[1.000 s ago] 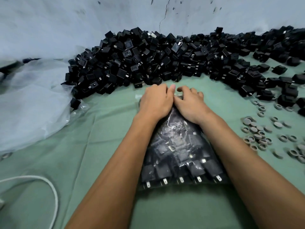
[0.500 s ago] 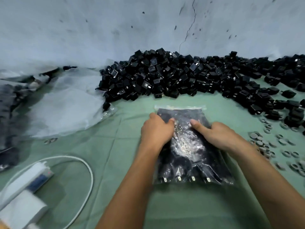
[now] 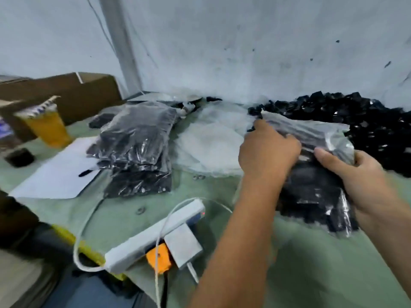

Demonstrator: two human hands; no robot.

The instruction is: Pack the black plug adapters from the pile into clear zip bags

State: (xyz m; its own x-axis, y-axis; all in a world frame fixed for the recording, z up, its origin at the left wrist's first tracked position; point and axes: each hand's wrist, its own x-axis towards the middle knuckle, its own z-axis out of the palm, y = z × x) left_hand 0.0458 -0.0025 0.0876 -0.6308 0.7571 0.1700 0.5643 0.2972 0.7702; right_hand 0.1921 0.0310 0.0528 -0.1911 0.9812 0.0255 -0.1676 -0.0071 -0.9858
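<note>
A clear zip bag full of black plug adapters is lifted off the green table cloth, tilted, at the right. My left hand grips its left upper part. My right hand grips its right side, thumb on top. The pile of loose black adapters lies behind along the wall. A stack of filled zip bags rests left of centre.
Empty clear bags lie heaped between stack and pile. A white power strip with cable and charger sits near the front edge. White paper, a yellow drink cup and a cardboard box stand at left.
Both hands have lifted the filled bag off the cloth and carried it leftward. The view has swung left, so the stack of filled bags, cup and box now show.
</note>
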